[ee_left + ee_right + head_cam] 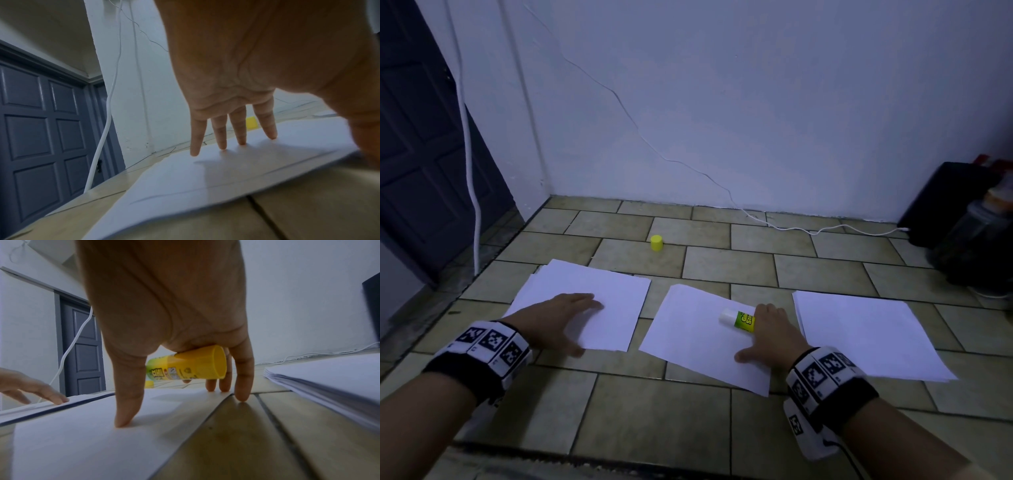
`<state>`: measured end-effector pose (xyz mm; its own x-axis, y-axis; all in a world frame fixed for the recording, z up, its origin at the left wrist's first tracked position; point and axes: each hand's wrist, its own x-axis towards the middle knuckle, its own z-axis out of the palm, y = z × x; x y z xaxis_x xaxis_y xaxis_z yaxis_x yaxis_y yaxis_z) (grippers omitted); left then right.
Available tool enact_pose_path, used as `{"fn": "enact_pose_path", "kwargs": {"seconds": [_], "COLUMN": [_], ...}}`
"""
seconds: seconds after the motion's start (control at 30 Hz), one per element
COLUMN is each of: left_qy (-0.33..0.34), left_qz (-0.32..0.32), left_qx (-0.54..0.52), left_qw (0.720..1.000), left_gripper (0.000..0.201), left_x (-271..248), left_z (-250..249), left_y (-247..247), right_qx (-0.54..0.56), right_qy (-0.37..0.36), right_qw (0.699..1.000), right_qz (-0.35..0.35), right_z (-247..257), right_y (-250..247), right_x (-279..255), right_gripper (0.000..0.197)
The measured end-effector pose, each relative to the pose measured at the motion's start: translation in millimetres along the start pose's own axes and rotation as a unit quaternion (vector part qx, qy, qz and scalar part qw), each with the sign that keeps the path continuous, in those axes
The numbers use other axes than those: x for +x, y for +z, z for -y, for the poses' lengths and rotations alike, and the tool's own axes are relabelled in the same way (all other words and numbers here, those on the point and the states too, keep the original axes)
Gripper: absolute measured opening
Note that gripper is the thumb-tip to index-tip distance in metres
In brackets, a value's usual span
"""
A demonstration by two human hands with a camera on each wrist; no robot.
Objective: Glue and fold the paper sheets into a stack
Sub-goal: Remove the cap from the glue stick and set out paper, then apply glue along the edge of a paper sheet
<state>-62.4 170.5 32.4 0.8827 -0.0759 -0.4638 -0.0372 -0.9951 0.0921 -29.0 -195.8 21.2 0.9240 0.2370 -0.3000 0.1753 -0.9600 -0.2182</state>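
Note:
Three lots of white paper lie on the tiled floor: a left pile, a middle sheet and a right stack. My left hand lies flat on the left pile, its straight fingertips pressing the paper. My right hand grips an uncapped green and yellow glue stick over the middle sheet. The right wrist view shows the glue stick tucked under the fingers, with the thumb spread onto the sheet. The stick's yellow cap stands alone on the tiles beyond the paper.
A white wall rises just beyond the tiles, and a thin white cable runs along its foot. At the right stand a black box and a dark jar. A dark panelled door and a thick white cord are at the left.

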Motion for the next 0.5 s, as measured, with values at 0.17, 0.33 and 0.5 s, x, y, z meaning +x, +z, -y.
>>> {"fn": "enact_pose_path", "kwargs": {"seconds": [0.17, 0.33, 0.5], "left_qy": [0.022, 0.089, 0.284], "left_qz": [-0.02, -0.045, -0.058], "left_qx": [0.029, -0.011, 0.031], "left_qw": [0.999, 0.995, 0.957], "left_gripper": [0.078, 0.102, 0.062], "left_x": [-2, -5, 19], "left_z": [-1, -23, -135], "left_y": [-5, -11, -4], "right_qx": [-0.003, -0.002, 0.151], "right_qy": [-0.004, -0.013, 0.042], "right_qw": [1.0, 1.0, 0.987], "right_qz": [0.002, 0.012, 0.024], "right_z": [-2, -4, -8], "right_y": [1, -1, -23], "right_x": [2, 5, 24], "right_gripper": [0.082, 0.073, 0.026]}}
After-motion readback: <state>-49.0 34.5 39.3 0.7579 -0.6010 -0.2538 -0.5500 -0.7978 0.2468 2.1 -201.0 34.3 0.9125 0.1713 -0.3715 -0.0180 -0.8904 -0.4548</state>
